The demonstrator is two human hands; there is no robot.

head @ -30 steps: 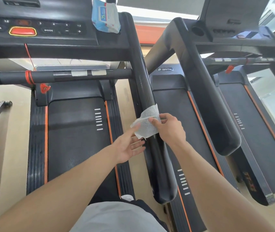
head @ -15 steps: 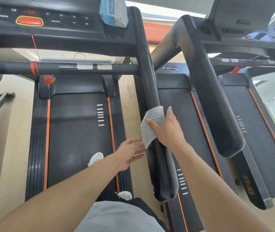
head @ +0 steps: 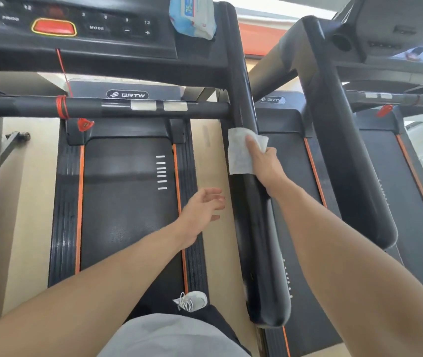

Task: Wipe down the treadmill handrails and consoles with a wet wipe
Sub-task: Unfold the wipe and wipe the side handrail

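On right handrail, near crossbar: my right hand wraps wet wipe round rail; left hand loose, empty. Risk: hanging flap bunches, wipe slips off

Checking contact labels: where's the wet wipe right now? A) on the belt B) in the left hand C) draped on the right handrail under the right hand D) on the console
C: the wet wipe drapes over the right handrail, with the right hand on it; the left hand holds nothing.
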